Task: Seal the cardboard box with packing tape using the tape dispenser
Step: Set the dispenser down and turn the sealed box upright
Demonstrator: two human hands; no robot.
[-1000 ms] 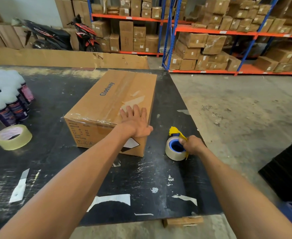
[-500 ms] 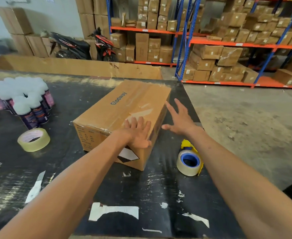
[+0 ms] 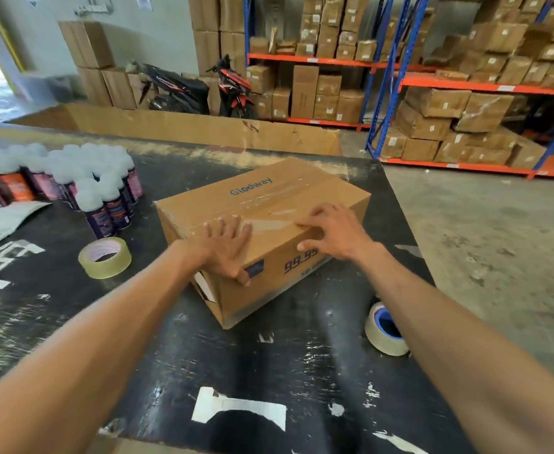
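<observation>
A brown cardboard box (image 3: 279,198) marked "Glodway" lies on the black table (image 3: 269,371), turned at an angle, with clear tape along its top seam. My left hand (image 3: 226,247) lies flat on the box's near top corner, thumb hooked over the side. My right hand (image 3: 333,232) rests with spread fingers on the top's right edge, thumb against the side. The tape dispenser (image 3: 385,329), with a clear roll on a blue core, lies on the table to the right of the box, partly hidden behind my right forearm.
A loose roll of clear tape (image 3: 104,257) sits left of the box. Several white-capped spray cans (image 3: 105,201) stand at the far left. The table's right edge runs beside the dispenser, with concrete floor beyond. Shelves of cartons (image 3: 449,103) and a motorbike (image 3: 200,90) stand behind.
My right hand let go of the tape dispenser, left it on the table, and came onto the box. The box has turned, so its long printed side now faces me.
</observation>
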